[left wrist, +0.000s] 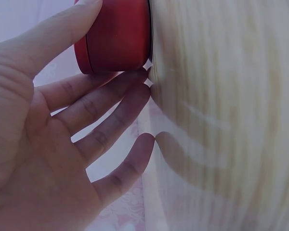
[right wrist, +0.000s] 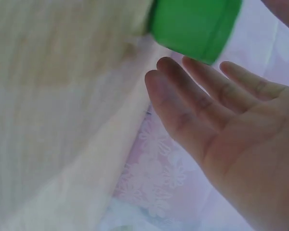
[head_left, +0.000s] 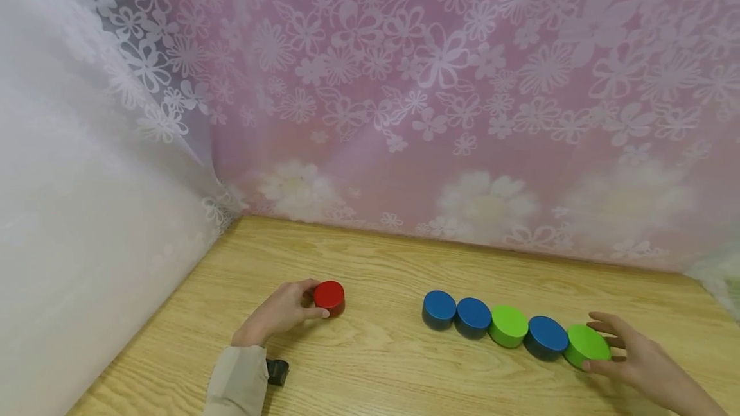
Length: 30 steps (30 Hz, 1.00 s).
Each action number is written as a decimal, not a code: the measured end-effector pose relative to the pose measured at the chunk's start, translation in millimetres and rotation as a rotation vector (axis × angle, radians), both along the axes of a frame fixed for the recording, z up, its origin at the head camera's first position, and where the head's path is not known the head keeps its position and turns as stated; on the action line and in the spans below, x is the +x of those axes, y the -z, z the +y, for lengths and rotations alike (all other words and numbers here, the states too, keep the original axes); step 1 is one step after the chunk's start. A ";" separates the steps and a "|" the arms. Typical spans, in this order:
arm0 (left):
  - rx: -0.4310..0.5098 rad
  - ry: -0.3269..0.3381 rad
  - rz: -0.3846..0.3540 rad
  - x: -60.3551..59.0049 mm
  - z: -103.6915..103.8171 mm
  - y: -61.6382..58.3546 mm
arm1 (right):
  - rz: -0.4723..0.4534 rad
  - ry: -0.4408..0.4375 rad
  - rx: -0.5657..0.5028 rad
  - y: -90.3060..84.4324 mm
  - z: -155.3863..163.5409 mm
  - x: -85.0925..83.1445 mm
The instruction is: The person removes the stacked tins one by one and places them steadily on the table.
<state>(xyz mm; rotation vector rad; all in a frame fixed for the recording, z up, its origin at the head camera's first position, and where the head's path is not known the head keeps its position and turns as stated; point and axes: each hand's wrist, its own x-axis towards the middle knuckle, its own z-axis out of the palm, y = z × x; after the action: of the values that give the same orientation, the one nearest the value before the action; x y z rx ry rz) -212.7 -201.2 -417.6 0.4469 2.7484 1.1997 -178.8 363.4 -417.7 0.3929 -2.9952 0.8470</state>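
Six round wooden discs lie flat on the wood-grain table, axes upright.

Head view: one red disc sits alone at left, well apart from a row of five to the right. Row order, left to right: blue disc, second blue disc, green disc, third blue disc, end green disc. Neighbours touch or nearly so; the row slants toward the near right. Left hand is on the red disc, thumb and fingers curled round its left side; the disc lies just right of the palm. Right hand sits at the row's right end, fingers spread about the end green disc, which lies just left of it. A floral curtain backs the table.

Left wrist view: thumb over the red disc, fingers under its rim; the disc is gripped and resting on the table.

Right wrist view: fingers straight and relaxed beside the end green disc. Contact not clear; no grasp visible.
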 end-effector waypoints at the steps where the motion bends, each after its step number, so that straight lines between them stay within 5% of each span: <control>1: -0.001 0.002 -0.002 0.2 0.4 0.3 | 0.001 0.002 -0.007 -1.9 0.7 0.7; 13: -0.077 0.036 0.035 -2.9 10.0 -6.3 | 0.082 0.082 -0.033 -33.1 -4.9 1.0; 30: -0.096 0.131 0.056 -15.2 47.6 -10.1 | 0.129 0.103 -0.059 -40.1 -13.3 0.6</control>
<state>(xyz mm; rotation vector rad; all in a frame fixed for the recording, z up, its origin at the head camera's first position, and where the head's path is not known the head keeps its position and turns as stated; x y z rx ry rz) -227.9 -153.6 -407.5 0.6474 2.7590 1.0358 -178.2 350.0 -377.6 0.2778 -2.8379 0.8630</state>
